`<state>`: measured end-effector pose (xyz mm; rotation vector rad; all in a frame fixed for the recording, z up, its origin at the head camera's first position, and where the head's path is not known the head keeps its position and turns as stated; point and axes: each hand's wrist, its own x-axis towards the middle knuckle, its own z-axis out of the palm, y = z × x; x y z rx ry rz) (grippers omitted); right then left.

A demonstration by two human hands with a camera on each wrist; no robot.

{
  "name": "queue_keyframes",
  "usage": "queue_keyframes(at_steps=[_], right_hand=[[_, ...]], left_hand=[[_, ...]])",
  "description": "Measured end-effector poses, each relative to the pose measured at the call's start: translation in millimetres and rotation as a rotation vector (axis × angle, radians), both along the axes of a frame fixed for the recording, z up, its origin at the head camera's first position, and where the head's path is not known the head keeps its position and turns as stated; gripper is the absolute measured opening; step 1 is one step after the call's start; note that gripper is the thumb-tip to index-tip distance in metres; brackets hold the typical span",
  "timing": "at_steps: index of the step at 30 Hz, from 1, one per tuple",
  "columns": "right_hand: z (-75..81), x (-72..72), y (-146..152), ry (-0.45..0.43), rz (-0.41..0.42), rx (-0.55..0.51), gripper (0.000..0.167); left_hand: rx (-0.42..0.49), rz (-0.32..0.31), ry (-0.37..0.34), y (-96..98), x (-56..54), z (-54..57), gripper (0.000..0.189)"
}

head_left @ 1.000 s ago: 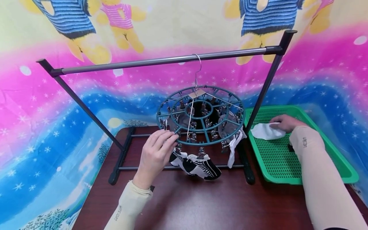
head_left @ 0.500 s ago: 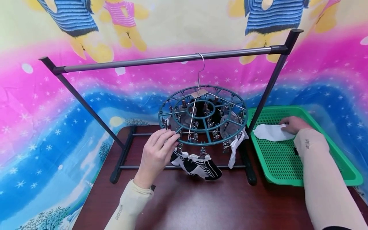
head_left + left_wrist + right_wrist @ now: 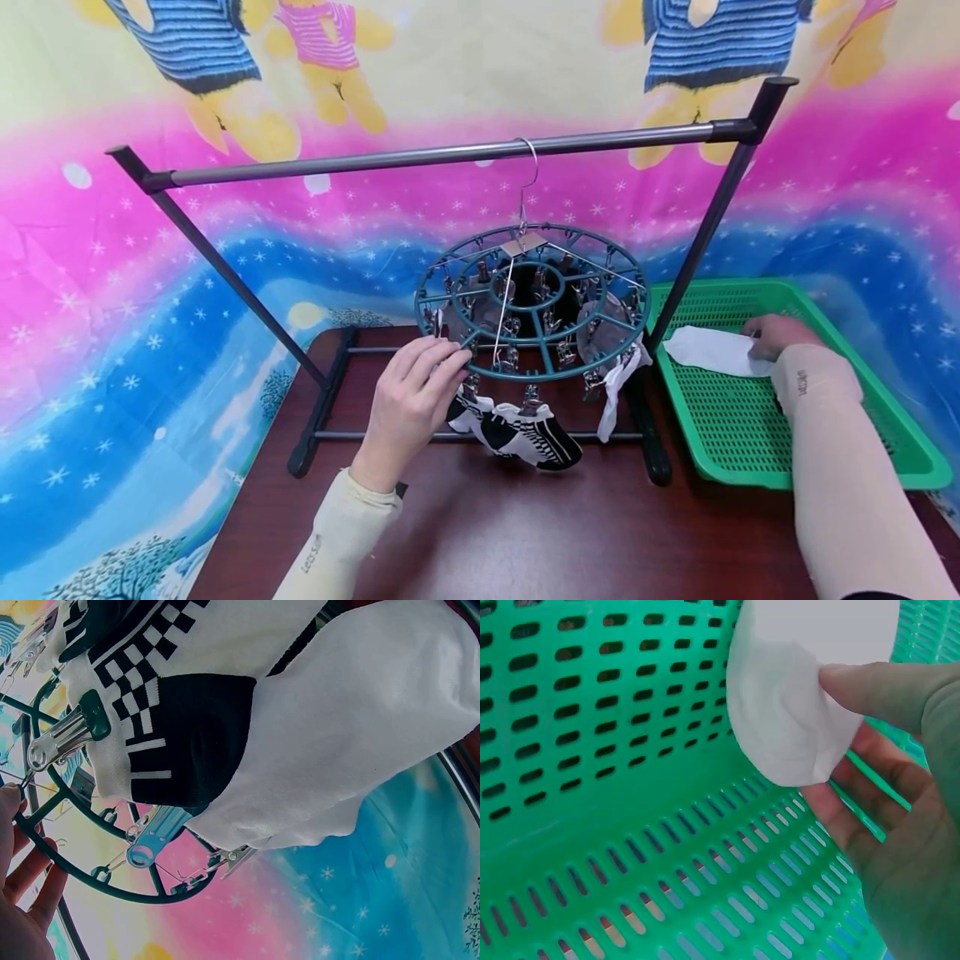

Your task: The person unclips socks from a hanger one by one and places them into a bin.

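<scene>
My left hand (image 3: 411, 393) holds the near left rim of a round green clip hanger (image 3: 543, 342), thumb and fingers on the ring in the left wrist view. Black-and-white patterned socks (image 3: 528, 433) hang from its front clips (image 3: 56, 742). In the left wrist view a plain white sock (image 3: 345, 742) hangs beside a checkered one. At the right, my right hand (image 3: 787, 333) pinches one end of a white sock (image 3: 795, 720) between thumb and fingers. That sock lies flat over the far left part of the green basket (image 3: 738, 475).
The hanger's hook (image 3: 534, 171) sits on the bar (image 3: 360, 162) of a dark metal rack, whose feet (image 3: 302, 458) stand on a reddish-brown table (image 3: 487, 533). The rack's right post (image 3: 701, 225) rises between hanger and basket. A patterned cloth (image 3: 300, 225) covers the wall behind.
My right hand has shifted a little right along the white sock, and more of the sock shows. My left hand stays on the hanger rim. The whole head view has drifted slightly.
</scene>
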<state>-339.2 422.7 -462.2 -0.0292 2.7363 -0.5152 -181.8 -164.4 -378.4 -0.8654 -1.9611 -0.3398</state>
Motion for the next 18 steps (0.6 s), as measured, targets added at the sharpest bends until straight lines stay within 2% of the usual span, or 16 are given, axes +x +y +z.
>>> queue_keyframes(at_steps=[6, 10, 14, 18], right_hand=[[21.4, 23.4, -25.1, 0.038, 0.021, 0.040, 0.057], [30.2, 31.2, -34.6, 0.051, 0.006, 0.055, 0.062], [26.8, 28.6, -34.3, 0.074, -0.001, 0.039, 0.055], [9.9, 15.1, -25.0, 0.039, 0.000, 0.012, 0.029]], left_hand=[[0.001, 0.000, 0.001, 0.6, -0.5, 0.9, 0.027], [0.000, 0.002, 0.008, 0.9, -0.7, 0.8, 0.027], [-0.001, 0.007, 0.009, 0.8, -0.6, 0.3, 0.027], [-0.005, 0.012, 0.008, 0.3, -0.5, -0.2, 0.027]])
